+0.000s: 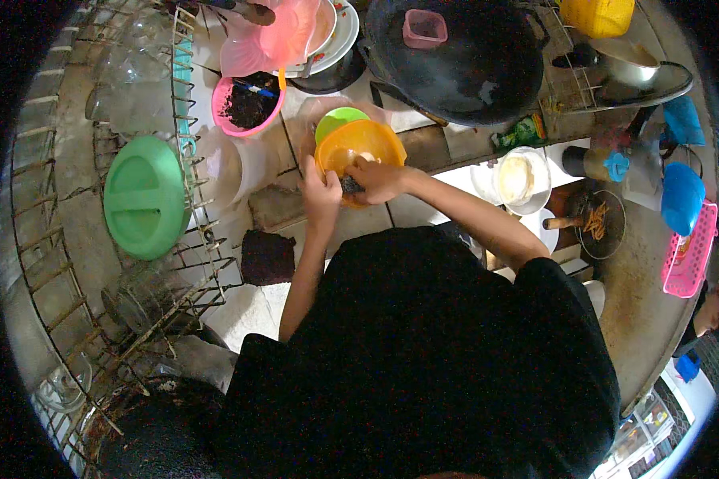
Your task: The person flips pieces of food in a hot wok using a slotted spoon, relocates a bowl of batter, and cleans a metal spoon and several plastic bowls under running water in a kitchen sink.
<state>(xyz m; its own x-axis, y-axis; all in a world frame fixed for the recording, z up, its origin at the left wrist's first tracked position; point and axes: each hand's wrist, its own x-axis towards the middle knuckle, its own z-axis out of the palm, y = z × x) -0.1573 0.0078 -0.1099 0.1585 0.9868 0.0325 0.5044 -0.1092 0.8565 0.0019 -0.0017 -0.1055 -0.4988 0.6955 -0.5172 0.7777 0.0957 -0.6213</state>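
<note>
My left hand (321, 196) grips the left rim of an orange plastic bowl (389, 142), which is tilted in front of me. Inside the bowl, my right hand (378, 181) presses a dark scouring pad (351, 184) against the near wall. A whitish patch, possibly foam, shows by the right fingers. Just behind the orange bowl is a lime green bowl (338, 118), partly covered by it. Left of them stands a pink tub (218, 111) with dark matter and a blue-handled item inside.
A large black wok (455, 78) holds a small pink container (425, 29). Plates (349, 36) are stacked beside it. A wire rack (201, 197) with a green lid (144, 197) stands left. To the right are a bowl of pale food (515, 178) and a strainer (596, 224). Another person's hand (708, 311) shows far right.
</note>
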